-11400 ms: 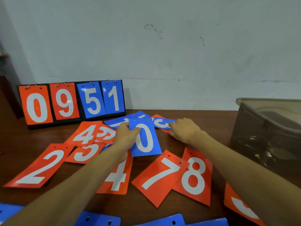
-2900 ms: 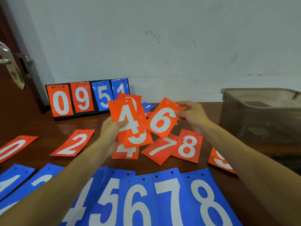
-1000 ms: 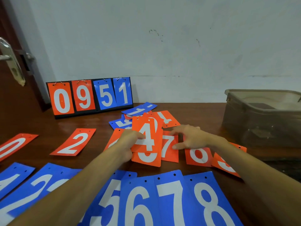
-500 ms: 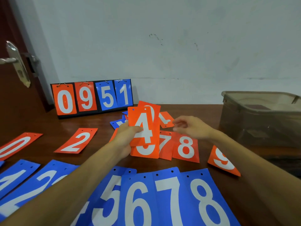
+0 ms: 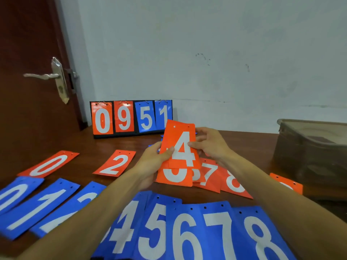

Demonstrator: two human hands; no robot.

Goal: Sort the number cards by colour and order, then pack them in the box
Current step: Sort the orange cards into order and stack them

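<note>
Stack of thin, glossy orange number cards point(image 5: 180, 151), before the black flip scoreboard point(image 5: 131, 117), looked light, bendy, slippery; left hand point(image 5: 150, 164) and right hand point(image 5: 212, 145) pinched its side edges.

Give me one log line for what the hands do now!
phase: sorting orange | left hand: holds orange stack | right hand: pinches orange 4 card | blue row: laid out
</note>
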